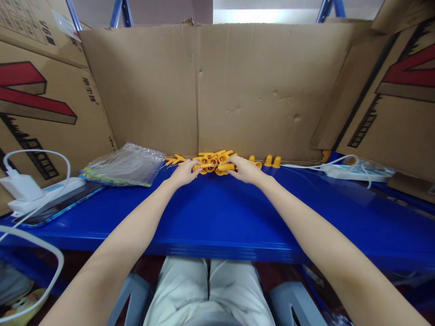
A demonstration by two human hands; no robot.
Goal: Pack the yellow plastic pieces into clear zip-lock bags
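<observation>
At the back of the blue tabletop (217, 213) lies a pile of yellow-orange plastic parts (222, 158), some cup-shaped and some branched. My left hand (185, 173) is closed at the pile's left side, its fingers round a small yellow plastic piece (197, 167). From the right, my right hand (247, 170) pinches a yellow plastic cup (224, 167) lying on its side. Beside my left hand are a branched yellow piece (176, 159) and small shiny metal bits (167, 165), too small to name. Two yellow cups (272, 161) stand upside down right of my right hand.
Cardboard panels (254, 90) wall the back and both sides. Clear plastic bags (125, 165) lie at the left, beside a phone (61, 203) and a white power strip with a charger (27, 188). Another power strip (356, 172) with white cables sits at the right.
</observation>
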